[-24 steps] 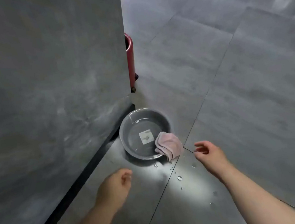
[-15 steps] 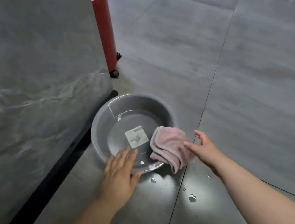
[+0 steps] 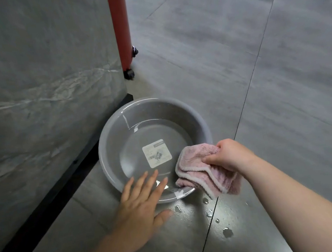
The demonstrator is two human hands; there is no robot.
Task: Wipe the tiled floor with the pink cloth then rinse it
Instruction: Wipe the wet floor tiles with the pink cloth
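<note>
Stretching away far and right: smooth, matte grey tiled floor [image 3: 259,72], beaded with water drops [image 3: 227,232] near. Left, hard against the marbled wall [image 3: 29,79]: round grey plastic basin [image 3: 110,137], shallow water inside. Draped over its near-right rim, long axis running far-left to near-right: fluffy folded pink cloth [image 3: 206,175], pinched in the closed right hand [image 3: 230,154]. Spread flat and empty, just left: left hand [image 3: 139,208], fingertips at the near rim.

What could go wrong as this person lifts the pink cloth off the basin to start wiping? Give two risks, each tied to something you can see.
1. The pink cloth drapes over the basin rim in the right hand; pulling it might tip the basin and spill water, though the left hand rests at the rim.
2. Water drops already lie on the tiled floor; it may be slippery.
</note>
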